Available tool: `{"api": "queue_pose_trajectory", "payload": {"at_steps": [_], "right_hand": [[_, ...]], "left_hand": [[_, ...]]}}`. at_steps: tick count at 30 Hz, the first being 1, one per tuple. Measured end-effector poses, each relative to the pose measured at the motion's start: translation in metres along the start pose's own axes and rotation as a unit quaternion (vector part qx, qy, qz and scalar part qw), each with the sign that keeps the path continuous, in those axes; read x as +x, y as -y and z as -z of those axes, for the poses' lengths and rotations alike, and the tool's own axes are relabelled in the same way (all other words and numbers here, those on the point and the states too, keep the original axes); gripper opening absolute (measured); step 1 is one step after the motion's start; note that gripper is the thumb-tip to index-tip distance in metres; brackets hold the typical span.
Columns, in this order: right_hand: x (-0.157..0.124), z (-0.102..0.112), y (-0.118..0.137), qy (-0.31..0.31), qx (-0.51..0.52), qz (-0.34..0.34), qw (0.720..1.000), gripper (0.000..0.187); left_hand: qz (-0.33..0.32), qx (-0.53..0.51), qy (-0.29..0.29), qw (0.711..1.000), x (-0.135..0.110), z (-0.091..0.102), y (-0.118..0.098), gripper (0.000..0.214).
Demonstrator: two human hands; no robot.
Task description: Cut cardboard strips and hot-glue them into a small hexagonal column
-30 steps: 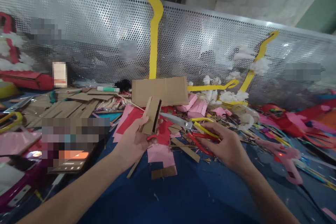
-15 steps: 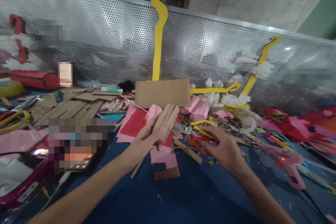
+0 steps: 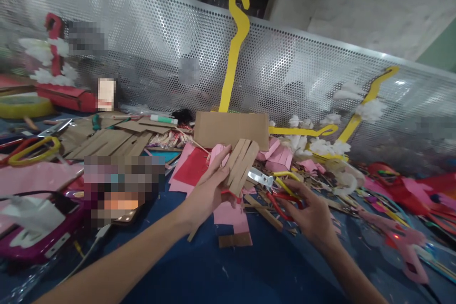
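Note:
My left hand (image 3: 206, 194) is closed on a small bundle of brown cardboard strips (image 3: 242, 164), held up and tilted to the right over a pile of pink and red paper scraps (image 3: 194, 166). My right hand (image 3: 311, 213) rests low on the table with its fingers curled around the red and yellow handles of a pair of scissors (image 3: 281, 190), whose metal blades (image 3: 261, 177) point left toward the strips. A flat cardboard rectangle (image 3: 231, 129) stands just behind the strips.
A perforated metal screen (image 3: 149, 57) runs along the back, with tall yellow hook-shaped cutouts (image 3: 233, 52) and white cotton tufts (image 3: 320, 140) against it. Cardboard sheets (image 3: 107, 140) lie at left, a pink glue gun (image 3: 406, 247) at right, blue tabletop (image 3: 231, 275) in front.
My left hand turned the cardboard strips from edge-on to flat-faced and lifted them slightly. The right hand settled onto the scissors' handles. The view shifted a little to the left.

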State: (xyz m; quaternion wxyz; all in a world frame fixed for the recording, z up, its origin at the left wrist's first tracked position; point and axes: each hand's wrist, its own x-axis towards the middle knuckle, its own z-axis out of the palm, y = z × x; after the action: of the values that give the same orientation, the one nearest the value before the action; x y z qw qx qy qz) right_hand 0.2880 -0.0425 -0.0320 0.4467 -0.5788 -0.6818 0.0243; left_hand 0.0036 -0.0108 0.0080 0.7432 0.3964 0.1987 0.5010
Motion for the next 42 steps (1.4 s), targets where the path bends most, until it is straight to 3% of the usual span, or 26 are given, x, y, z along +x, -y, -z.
{"api": "queue_pose_trajectory", "payload": {"at_steps": [17, 33, 42], "right_hand": [[-0.006, -0.007, -0.015, 0.024, 0.065, -0.017, 0.997, 0.036], [-0.005, -0.005, -0.01, 0.031, 0.061, -0.025, 0.997, 0.037], [-0.006, -0.008, -0.004, 0.023, 0.054, -0.025, 0.998, 0.038]], "left_hand": [[0.021, -0.03, 0.043, 0.998, 0.001, 0.002, 0.002, 0.069], [0.023, -0.04, 0.063, 0.997, 0.001, 0.004, 0.004, 0.061], [0.006, -0.068, 0.012, 0.998, -0.002, 0.0, 0.001, 0.058]]}}
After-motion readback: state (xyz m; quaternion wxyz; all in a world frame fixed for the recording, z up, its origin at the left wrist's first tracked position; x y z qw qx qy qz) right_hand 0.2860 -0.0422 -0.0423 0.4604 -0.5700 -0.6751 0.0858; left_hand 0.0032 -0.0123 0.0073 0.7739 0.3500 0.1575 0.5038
